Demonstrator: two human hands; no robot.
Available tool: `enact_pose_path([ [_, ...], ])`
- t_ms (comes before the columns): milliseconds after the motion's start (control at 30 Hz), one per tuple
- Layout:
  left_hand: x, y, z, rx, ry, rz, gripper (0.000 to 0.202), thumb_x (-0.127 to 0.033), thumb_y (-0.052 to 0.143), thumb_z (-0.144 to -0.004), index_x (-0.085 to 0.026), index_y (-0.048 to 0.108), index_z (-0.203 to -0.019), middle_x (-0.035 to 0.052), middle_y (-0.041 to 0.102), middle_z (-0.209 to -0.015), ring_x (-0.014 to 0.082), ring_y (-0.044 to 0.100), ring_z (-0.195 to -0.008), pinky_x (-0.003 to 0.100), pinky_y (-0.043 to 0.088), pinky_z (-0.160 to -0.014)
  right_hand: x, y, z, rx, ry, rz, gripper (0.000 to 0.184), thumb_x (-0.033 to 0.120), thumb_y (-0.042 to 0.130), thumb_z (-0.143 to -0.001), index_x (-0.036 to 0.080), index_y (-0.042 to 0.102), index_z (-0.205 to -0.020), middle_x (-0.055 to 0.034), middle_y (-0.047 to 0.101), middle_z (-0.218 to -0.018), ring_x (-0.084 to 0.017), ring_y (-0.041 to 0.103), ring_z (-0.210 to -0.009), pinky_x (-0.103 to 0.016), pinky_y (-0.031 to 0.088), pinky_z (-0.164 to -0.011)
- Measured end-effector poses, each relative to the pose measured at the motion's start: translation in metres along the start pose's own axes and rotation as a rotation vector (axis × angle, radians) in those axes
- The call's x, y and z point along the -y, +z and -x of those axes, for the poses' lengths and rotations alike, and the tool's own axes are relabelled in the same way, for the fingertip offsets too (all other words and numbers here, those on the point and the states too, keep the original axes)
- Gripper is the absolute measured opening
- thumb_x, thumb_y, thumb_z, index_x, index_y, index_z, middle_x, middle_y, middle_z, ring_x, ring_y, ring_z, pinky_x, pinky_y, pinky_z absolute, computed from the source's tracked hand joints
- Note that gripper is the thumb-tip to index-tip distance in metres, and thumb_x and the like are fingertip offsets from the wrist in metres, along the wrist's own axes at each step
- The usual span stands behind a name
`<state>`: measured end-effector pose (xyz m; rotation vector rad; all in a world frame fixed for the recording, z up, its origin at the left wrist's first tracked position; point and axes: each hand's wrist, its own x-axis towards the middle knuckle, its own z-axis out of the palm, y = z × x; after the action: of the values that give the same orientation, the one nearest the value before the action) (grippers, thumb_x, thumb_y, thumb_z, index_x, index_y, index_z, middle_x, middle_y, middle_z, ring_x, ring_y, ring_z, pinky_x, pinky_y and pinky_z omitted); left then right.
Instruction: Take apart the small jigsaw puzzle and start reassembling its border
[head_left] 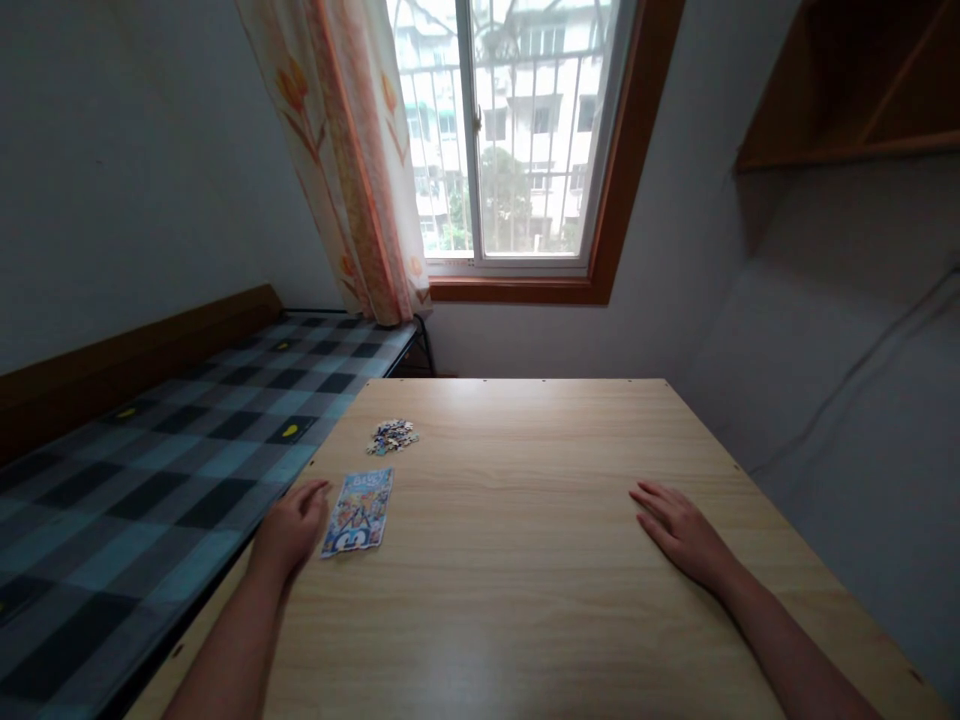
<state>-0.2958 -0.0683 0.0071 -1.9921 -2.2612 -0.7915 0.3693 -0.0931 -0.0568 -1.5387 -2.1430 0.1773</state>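
My left hand (291,527) rests at the table's left edge, fingers loosely bent and the thumb a little apart, holding nothing. Just to its right lies a blue, colourful printed sheet (358,512), flat on the wood. Beyond the sheet is a small heap of jigsaw puzzle pieces (392,437), mixed blue, white and dark. On the right side of the table, my right hand (681,530) lies palm down with its fingers stretched out and nothing in it.
The light wooden table (510,560) runs from me toward the window (525,150). A bed with a checked cover (210,440) stands along its left side. A patterned curtain (352,160) hangs behind. A wooden shelf (847,150) and a cable (847,385) are on the right wall.
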Motion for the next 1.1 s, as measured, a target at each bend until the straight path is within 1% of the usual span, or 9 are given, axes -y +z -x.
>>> enact_pose_path([
  [167,-0.023,-0.004,0.012,0.135,0.192,0.027,0.042,-0.048,0.051,-0.085,-0.021,0.076,-0.104,0.0098,0.072,-0.121,0.0285,0.064,-0.116,0.042,0.048,-0.106,-0.001,0.003,0.001,-0.01,-0.007,0.01,0.045,0.046,0.046,-0.097,0.021,0.066,-0.13,-0.0125,0.06,-0.139,-0.03,0.054,-0.13,-0.054,0.043,-0.111],
  [267,-0.053,0.002,0.022,0.196,0.298,0.019,0.04,-0.047,0.053,-0.087,-0.021,0.077,-0.106,0.011,0.071,-0.122,0.0291,0.063,-0.116,0.044,0.048,-0.105,0.0,0.004,0.001,-0.019,-0.015,0.026,0.048,0.044,0.045,-0.097,0.02,0.061,-0.136,-0.0126,0.06,-0.139,-0.03,0.053,-0.131,-0.054,0.042,-0.112],
  [367,-0.103,0.014,0.041,0.25,0.413,0.046,0.034,-0.042,0.054,-0.09,-0.022,0.076,-0.108,0.0115,0.071,-0.118,0.0278,0.063,-0.111,0.044,0.05,-0.101,0.002,0.006,0.001,-0.026,-0.019,0.051,0.049,0.043,0.045,-0.097,0.02,0.059,-0.139,-0.0127,0.059,-0.14,-0.029,0.053,-0.132,-0.054,0.04,-0.113],
  [567,-0.229,0.04,0.103,0.406,0.623,0.124,0.028,-0.03,0.052,-0.094,-0.025,0.067,-0.117,0.0104,0.066,-0.116,0.0263,0.058,-0.11,0.046,0.047,-0.102,0.005,0.005,0.001,-0.022,-0.011,0.064,0.047,0.044,0.044,-0.098,0.021,0.064,-0.133,-0.0129,0.06,-0.138,-0.029,0.054,-0.13,-0.054,0.042,-0.111],
  [700,-0.272,0.042,0.135,0.544,0.772,0.155,0.032,-0.036,0.055,-0.093,-0.024,0.064,-0.121,0.0108,0.065,-0.116,0.0277,0.057,-0.111,0.047,0.046,-0.102,0.005,0.004,0.002,-0.017,-0.008,0.083,0.047,0.044,0.042,-0.099,0.019,0.065,-0.132,-0.014,0.06,-0.138,-0.03,0.054,-0.13,-0.054,0.042,-0.112],
  [800,-0.273,0.037,0.129,0.525,0.79,0.179,0.049,-0.042,0.058,-0.091,-0.024,0.055,-0.137,0.012,0.062,-0.129,0.0287,0.055,-0.118,0.047,0.045,-0.105,0.003,0.003,0.003,-0.01,-0.01,0.085,0.047,0.044,0.041,-0.099,0.02,0.065,-0.132,-0.0136,0.06,-0.138,-0.03,0.054,-0.131,-0.054,0.041,-0.112],
  [867,-0.258,0.033,0.1,0.416,0.753,0.185,0.054,-0.044,0.054,-0.093,-0.024,0.05,-0.143,0.0121,0.06,-0.136,0.0282,0.054,-0.123,0.047,0.043,-0.108,0.005,0.003,0.004,-0.021,-0.01,0.081,0.05,0.045,0.043,-0.098,0.021,0.06,-0.138,-0.0133,0.058,-0.141,-0.031,0.052,-0.133,-0.055,0.04,-0.113],
  [1000,-0.19,0.026,-0.005,0.074,0.458,0.015,0.048,-0.043,0.045,-0.097,-0.017,0.058,-0.135,0.0161,0.059,-0.136,0.0309,0.051,-0.127,0.048,0.037,-0.111,0.035,0.004,0.007,0.012,-0.087,0.039,0.063,0.048,0.05,-0.096,0.023,0.042,-0.153,-0.0133,0.04,-0.157,-0.031,0.038,-0.145,-0.055,0.035,-0.117],
  [1100,-0.129,0.029,-0.076,0.003,0.277,-0.143,0.051,-0.044,0.042,-0.096,-0.013,0.06,-0.132,0.019,0.053,-0.142,0.0338,0.044,-0.134,0.049,0.032,-0.113,0.078,0.005,0.009,0.197,-0.249,-0.026,0.063,0.049,0.054,-0.095,0.029,0.041,-0.154,-0.0105,0.03,-0.162,-0.033,0.029,-0.149,-0.059,0.026,-0.12],
])
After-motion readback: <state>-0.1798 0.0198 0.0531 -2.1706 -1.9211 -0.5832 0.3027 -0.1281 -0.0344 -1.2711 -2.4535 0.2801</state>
